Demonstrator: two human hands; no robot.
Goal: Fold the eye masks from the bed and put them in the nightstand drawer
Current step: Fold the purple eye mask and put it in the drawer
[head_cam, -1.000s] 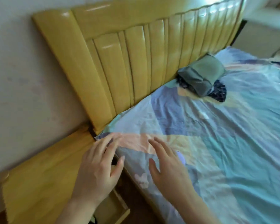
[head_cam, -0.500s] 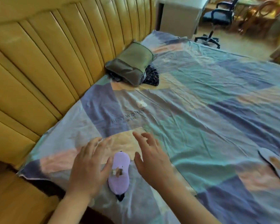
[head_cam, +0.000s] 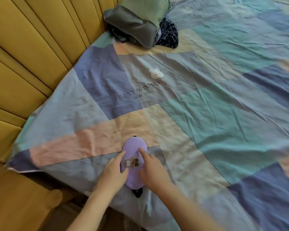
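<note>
The left hand [head_cam: 113,172] rests spread-fingered against the purple eye mask [head_cam: 134,162] near the bed [head_cam: 223,114] edge; the right hand [head_cam: 153,169] presses it, fingers loosely apart; uneven pressure could skew the fold

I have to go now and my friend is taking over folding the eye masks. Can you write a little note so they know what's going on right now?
Left hand: resting against the left edge of the purple eye mask, fingers touching it, not gripping.
Right hand: on the mask's right side, index finger pressing on its top.
The mask lies on the bed sheet near the near edge, with a dark strap end poking out below it.
The nightstand is at the lower left; its drawer is not in view.
Done: hands placed on the mask.
Left: finish the fold, put it in the drawer, then check the bed for more masks.
</note>
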